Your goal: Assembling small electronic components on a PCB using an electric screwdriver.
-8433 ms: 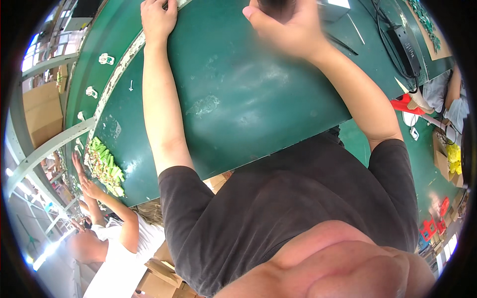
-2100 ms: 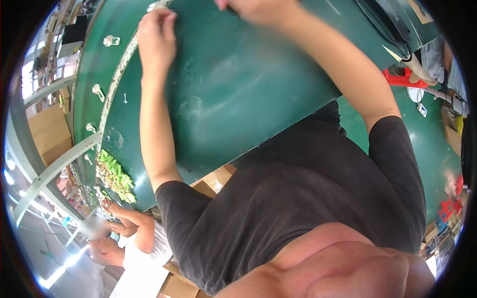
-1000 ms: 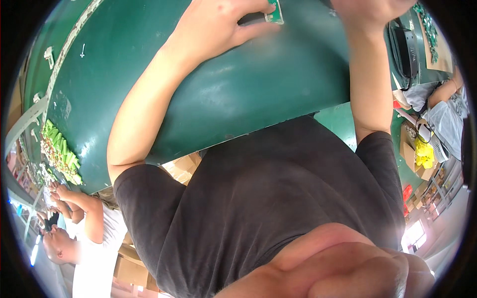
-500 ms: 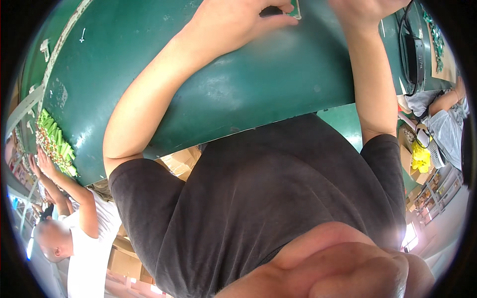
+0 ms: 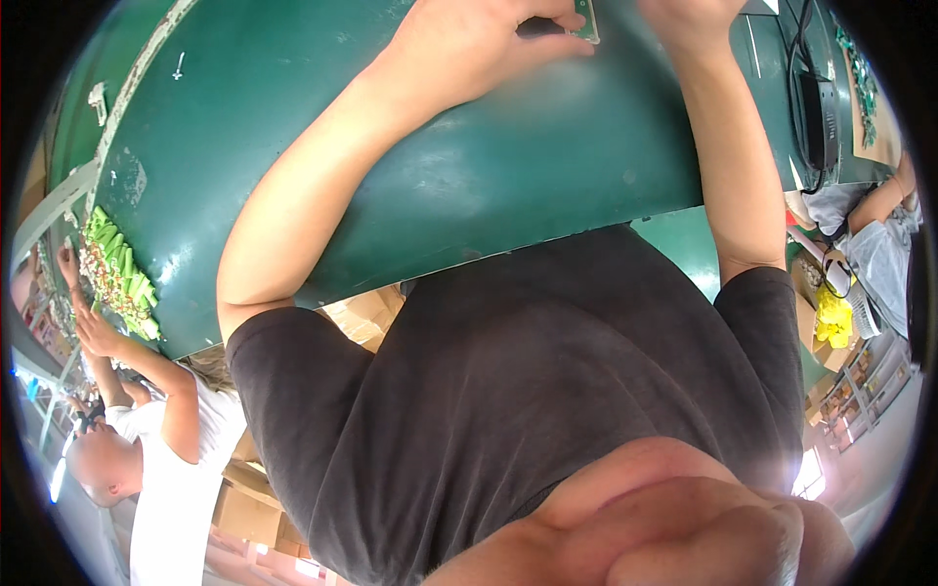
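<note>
At the top of the view my left hand (image 5: 469,39) is closed on a small green circuit board (image 5: 586,20) and a dark part, held just above the green worktable (image 5: 410,186). My right hand (image 5: 689,20) is right beside the board at the top edge. Its fingers are cut off by the frame, so its grip is hidden. Both forearms reach up across the table from my dark T-shirt.
A pile of green and mixed small parts (image 5: 117,278) lies at the table's left end, where another person in white (image 5: 166,459) reaches in. A black box with cables (image 5: 819,98) sits at the right. Cardboard boxes (image 5: 366,317) stand under the table.
My left hand came from the table's left edge to the top middle and now grips the green board. The right hand stays beside it. The view has swung right.
</note>
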{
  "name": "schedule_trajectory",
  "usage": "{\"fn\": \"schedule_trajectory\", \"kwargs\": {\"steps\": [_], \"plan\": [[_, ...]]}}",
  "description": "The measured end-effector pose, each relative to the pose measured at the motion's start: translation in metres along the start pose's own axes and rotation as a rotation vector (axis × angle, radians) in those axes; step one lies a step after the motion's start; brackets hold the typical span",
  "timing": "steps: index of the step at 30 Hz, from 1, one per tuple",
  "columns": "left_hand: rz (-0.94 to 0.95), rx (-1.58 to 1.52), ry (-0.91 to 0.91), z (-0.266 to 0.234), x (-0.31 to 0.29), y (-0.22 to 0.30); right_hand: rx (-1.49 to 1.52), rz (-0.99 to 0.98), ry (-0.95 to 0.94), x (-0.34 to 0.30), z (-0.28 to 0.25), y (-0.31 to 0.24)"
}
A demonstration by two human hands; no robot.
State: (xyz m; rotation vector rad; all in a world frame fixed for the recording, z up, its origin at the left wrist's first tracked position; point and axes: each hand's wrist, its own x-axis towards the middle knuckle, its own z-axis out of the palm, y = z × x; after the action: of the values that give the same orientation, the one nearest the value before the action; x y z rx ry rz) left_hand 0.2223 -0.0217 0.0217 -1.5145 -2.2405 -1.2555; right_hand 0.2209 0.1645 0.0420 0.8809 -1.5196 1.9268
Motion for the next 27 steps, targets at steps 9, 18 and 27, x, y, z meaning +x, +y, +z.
{"fn": "schedule_trajectory", "kwargs": {"steps": [9, 18, 27], "plan": [[-0.109, 0.042, -0.085, -0.014, 0.007, 0.011, -0.129, 0.032, 0.131, -0.006, 0.008, -0.002], [-0.188, 0.568, 0.068, -0.084, 0.049, -0.07, 0.102, 0.103, 0.208, -0.014, 0.016, 0.002], [-0.125, 0.865, 0.028, -0.137, 0.079, -0.232, -0.309, 0.145, 0.039, -0.007, 0.007, -0.015]]}}
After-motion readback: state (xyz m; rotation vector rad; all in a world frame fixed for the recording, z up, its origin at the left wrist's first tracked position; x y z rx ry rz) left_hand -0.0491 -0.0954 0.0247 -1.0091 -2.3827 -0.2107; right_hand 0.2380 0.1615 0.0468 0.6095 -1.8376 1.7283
